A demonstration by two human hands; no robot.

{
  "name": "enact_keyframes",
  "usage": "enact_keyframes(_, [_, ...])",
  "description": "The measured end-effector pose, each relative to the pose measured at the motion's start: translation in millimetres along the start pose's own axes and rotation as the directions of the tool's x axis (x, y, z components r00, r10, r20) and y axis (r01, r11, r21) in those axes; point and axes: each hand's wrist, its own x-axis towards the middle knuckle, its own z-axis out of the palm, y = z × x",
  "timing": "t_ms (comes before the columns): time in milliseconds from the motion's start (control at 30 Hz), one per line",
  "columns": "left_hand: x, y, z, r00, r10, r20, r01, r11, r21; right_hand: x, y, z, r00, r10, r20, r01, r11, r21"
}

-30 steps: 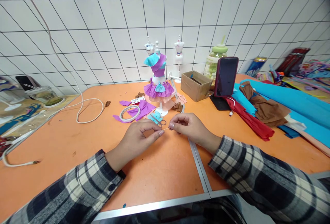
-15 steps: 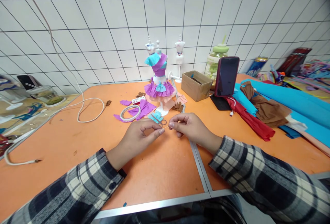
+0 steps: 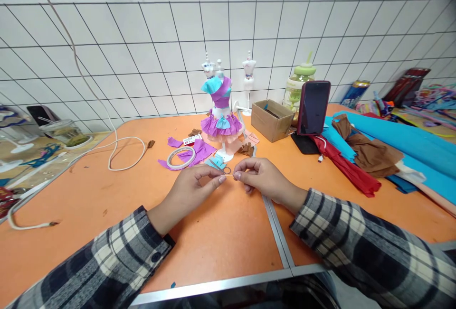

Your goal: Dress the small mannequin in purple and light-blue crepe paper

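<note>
My left hand (image 3: 192,188) and my right hand (image 3: 261,177) meet over the orange table (image 3: 89,195), fingertips almost touching. Each pinches an end of a thin needle or thread (image 3: 229,174), too fine to name for certain. Just behind the fingers lie small scissors (image 3: 220,166) on a light blue scrap. Further back stands a small mannequin (image 3: 221,109) in a purple and blue dress. A roll of tape (image 3: 180,156) rests on purple scraps to its left.
A cardboard box (image 3: 271,119), a phone (image 3: 313,107) on a stand and a green bottle (image 3: 298,81) stand at the back right. Blue, red and brown fabric (image 3: 374,152) covers the right side. A white cable (image 3: 117,154) loops at the left. A jar (image 3: 64,132) sits far left.
Both hands stay pinched together at the same spot; the view has tilted slightly downward, and the fingertips have drawn a little closer.
</note>
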Motion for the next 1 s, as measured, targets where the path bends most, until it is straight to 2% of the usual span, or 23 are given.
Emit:
enact_keyframes(133, [0,-3,0.9,1.0,-0.015,0.017,0.014,1.0,0.019,0,0,0,1.0,-0.011,0.029,0.007,0.99,0.144])
enact_keyframes(267, [0,-7,1.2,0.997,-0.038,0.066,0.034,0.998,0.049,2,1,-1,1.0,0.003,-0.001,-0.003,0.974,0.228])
enact_keyframes(367, [0,-8,1.0,0.995,-0.023,0.097,0.016,0.998,0.063,4,2,-2,0.997,0.022,-0.079,-0.007,0.982,0.187])
enact_keyframes(467, [1,-6,-0.7,0.997,-0.022,0.08,0.017,0.998,0.068,6,2,-4,0.987,0.05,-0.156,-0.037,0.996,0.085])
enact_keyframes(600, [1,-2,-4.4,0.998,-0.053,0.026,0.052,0.998,0.022,7,3,-4,0.985,0.04,-0.166,-0.038,0.999,0.018])
enact_keyframes(800, [2,-1,-4.2,0.998,-0.065,-0.021,0.065,0.998,0.004,7,4,-7,0.984,0.05,-0.171,-0.041,0.998,0.056])
enact_keyframes(1000, [0,-1,-4.8,0.997,-0.01,0.074,0.011,1.0,-0.01,12,0,-18,0.974,0.069,-0.217,-0.049,0.994,0.098])
